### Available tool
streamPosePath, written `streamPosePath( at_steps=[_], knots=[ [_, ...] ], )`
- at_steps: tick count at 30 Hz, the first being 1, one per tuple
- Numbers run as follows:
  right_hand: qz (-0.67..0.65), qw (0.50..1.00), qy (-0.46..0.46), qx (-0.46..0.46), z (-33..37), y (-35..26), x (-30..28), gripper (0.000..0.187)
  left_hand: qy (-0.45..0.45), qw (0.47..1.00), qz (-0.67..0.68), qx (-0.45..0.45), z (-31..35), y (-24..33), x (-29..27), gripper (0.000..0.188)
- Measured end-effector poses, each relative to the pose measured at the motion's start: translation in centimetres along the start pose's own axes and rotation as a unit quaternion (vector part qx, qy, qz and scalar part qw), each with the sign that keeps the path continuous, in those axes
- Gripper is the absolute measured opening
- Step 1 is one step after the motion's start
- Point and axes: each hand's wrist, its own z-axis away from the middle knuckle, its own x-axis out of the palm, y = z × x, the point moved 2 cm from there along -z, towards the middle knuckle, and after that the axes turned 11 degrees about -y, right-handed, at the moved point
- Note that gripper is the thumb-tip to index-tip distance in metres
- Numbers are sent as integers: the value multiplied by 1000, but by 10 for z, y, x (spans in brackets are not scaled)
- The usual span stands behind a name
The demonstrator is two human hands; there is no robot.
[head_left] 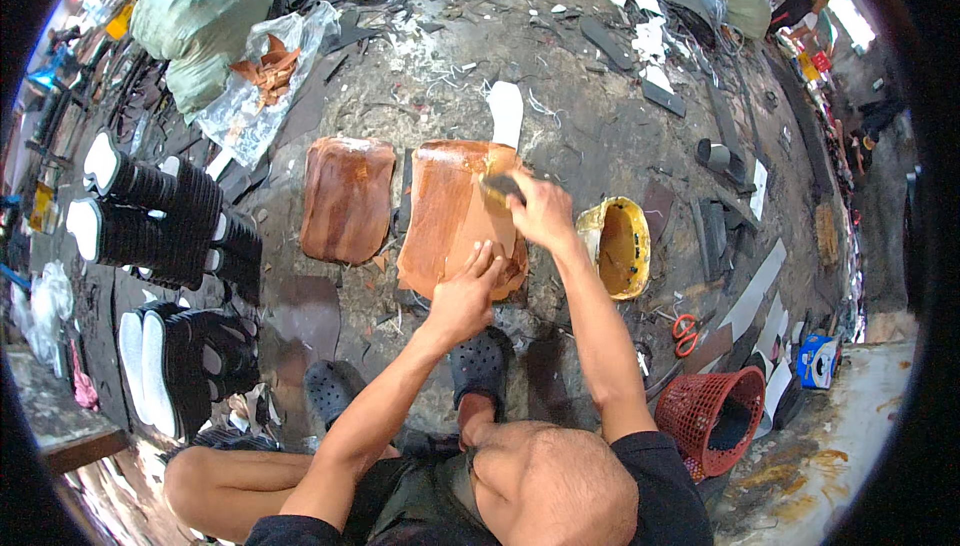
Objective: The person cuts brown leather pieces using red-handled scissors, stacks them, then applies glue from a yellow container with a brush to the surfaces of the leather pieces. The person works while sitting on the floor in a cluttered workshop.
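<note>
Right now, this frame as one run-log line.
left hand: rests on brown sheets | right hand: holds brush-like tool at sheets' upper right | yellow tub: open, right of sheets

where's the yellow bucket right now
In the head view, the yellow bucket sits on the floor right of centre, just right of the person's right hand and up and left of the red-handled scissors.

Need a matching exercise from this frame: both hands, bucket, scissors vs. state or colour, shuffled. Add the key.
Column one:
1. Left hand
2. Bucket
3. Right hand
4. Scissors

Column two:
A. Gripping a brush
B. Orange handles
C. Resting on the right brown stack
D. Yellow

Pairs: 1-C, 2-D, 3-A, 4-B
</note>
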Motion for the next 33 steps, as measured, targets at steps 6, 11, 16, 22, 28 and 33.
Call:
streamPosePath(
  at_steps=[6, 11, 16, 22, 28, 33],
  knots=[
    [-60, 995, -39, -67, 120, -39, 43, 33, 368, 877, 237, -198, 39, -43, -60, 32],
    [-116, 987, 43, -106, 99, -65, -11, 33, 277, 915, 239, -168, 47, -52, -42, 37],
    [150, 986, 12, -75, -6, -42, -13, 27, 118, 987, 48, -98, 32, 8, -3, 55],
    [77, 994, -80, 9, -82, -41, -38, 38, 94, 988, -13, -118, 32, 17, -4, 56],
    [16, 992, -102, -72, -30, -55, 9, 35, 353, 863, 208, -295, 55, -43, -20, 42],
    [75, 979, 8, -190, 72, -95, 48, 34, 248, 887, 274, -277, 67, -83, -13, 36]
  ],
)
